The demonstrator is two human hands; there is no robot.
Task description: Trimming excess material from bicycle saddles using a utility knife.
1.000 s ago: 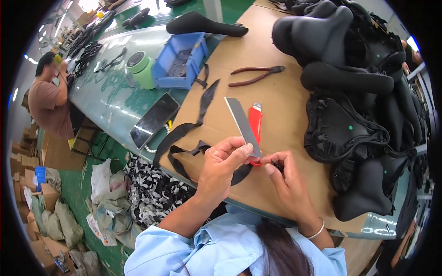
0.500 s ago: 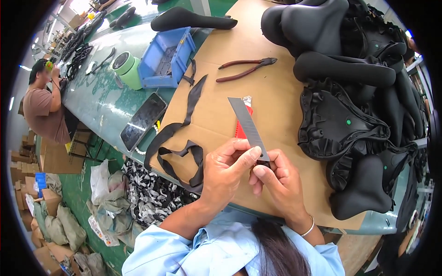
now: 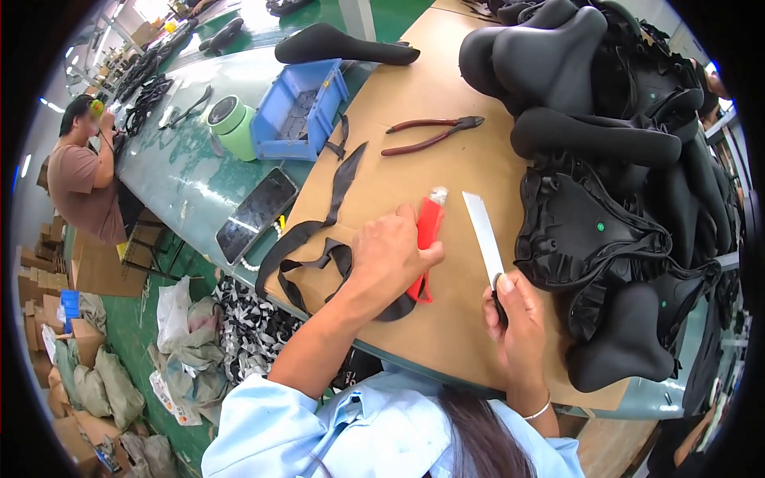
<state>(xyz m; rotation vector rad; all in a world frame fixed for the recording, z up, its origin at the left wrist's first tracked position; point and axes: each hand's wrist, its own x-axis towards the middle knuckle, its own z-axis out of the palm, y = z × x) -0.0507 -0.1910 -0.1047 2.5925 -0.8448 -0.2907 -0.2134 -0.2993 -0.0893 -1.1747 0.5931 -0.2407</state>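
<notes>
My left hand (image 3: 388, 256) is closed over the red utility knife handle (image 3: 429, 223), thumb crossing it and fingers on its left side. The handle's metal tip points away from me, and its red lower end shows below my thumb. In my right hand (image 3: 522, 319), a long bare knife blade (image 3: 484, 233) stands tilted up, pinched at its lower end, where a small black piece shows. Blade and handle are apart. Beside my left hand lies a black fabric strip (image 3: 339, 191), curling on the brown cardboard sheet (image 3: 478, 171).
Red-handled cutting pliers (image 3: 434, 131) lie beyond my hands. Black bicycle saddles (image 3: 550, 48) pile up on the right. A blue bin (image 3: 275, 149), green container (image 3: 233, 127) and phone (image 3: 256, 215) are at the left. Another person (image 3: 84, 175) sits farther left.
My hands have separated. The left has moved off the blade onto the red handle; the right has carried the blade to the right, still pinching its lower end.
</notes>
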